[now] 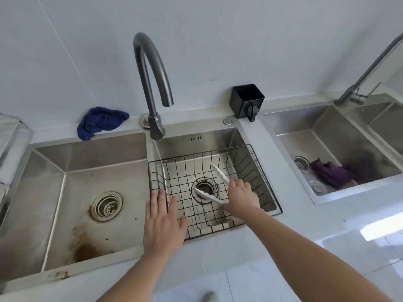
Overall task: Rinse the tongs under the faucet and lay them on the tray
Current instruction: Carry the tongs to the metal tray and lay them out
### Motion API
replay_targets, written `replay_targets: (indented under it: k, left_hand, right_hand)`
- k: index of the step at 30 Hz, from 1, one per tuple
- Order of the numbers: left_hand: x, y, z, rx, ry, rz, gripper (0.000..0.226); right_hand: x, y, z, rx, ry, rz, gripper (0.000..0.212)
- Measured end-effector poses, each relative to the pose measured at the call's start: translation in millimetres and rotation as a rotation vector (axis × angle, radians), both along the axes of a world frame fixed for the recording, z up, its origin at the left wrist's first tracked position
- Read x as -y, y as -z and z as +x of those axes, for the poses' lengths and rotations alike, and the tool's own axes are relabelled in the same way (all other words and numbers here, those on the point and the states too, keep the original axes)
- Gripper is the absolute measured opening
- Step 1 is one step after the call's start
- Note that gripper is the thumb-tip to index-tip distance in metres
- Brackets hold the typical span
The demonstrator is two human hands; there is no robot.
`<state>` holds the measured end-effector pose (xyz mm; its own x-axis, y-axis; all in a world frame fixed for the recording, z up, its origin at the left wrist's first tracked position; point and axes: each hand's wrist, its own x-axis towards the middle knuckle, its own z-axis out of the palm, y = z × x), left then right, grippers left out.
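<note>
White tongs lie spread open inside the black wire tray that sits in the right basin of the double sink. My right hand grips the tongs at their hinged end, both arms pointing up and left over the drain. My left hand is flat with spread fingers at the tray's front left corner, over the divider between the basins. The grey arched faucet stands behind the divider, its spout above the right basin; no water is visible.
The stained left basin has a drain strainer. A blue cloth lies on the back ledge and a black holder hangs right of the faucet. A second sink at the right holds a purple cloth and has its own faucet.
</note>
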<state>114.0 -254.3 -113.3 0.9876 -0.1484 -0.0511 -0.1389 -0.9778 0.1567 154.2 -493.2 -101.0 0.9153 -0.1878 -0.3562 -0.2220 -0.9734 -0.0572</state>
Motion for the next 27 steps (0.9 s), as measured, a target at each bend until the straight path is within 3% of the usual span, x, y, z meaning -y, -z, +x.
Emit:
replay_targets:
  k: [7, 14, 27]
  left_hand:
    - [0, 7, -2, 0.065, -0.01, 0.011, 0.064]
    - [2, 9, 0, 0.043, -0.02, 0.027, 0.066]
    - [-3, -2, 0, -0.052, -0.006, -0.074, 0.069]
  right_hand:
    - [3, 20, 3, -0.034, -0.027, -0.002, 0.113]
    - [3, 11, 6, 0.086, -0.043, 0.082, 0.065]
    - [-13, -25, -23, 0.198, 0.001, 0.218, 0.064]
